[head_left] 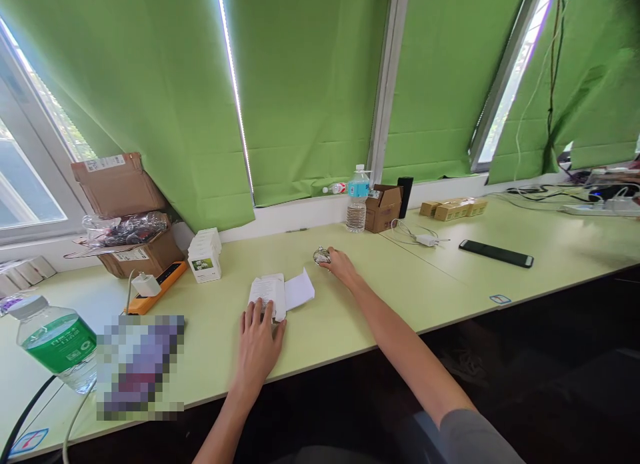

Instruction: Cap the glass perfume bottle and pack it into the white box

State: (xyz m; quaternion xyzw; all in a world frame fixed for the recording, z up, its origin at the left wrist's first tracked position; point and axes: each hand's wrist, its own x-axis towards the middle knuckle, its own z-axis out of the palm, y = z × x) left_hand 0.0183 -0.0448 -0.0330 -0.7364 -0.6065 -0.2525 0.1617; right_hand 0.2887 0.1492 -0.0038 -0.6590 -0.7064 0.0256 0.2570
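Observation:
My left hand (260,341) rests with its fingers stretched out on the near part of an opened white carton (267,292). A white flap (301,291) spreads out from the carton's right side. Farther back on the table, my right hand (341,267) closes its fingers on a small, shiny, silvery object (321,255). The exact kind of this object is too small to make out, and part of it is hidden by the fingers.
Left are white small boxes (204,257), an orange power strip (163,287), a green-labelled bottle (60,344) and a blurred item (143,367). Behind stand a water bottle (357,207) and cardboard box (384,211). Right lie a charger (427,240) and black phone (496,253).

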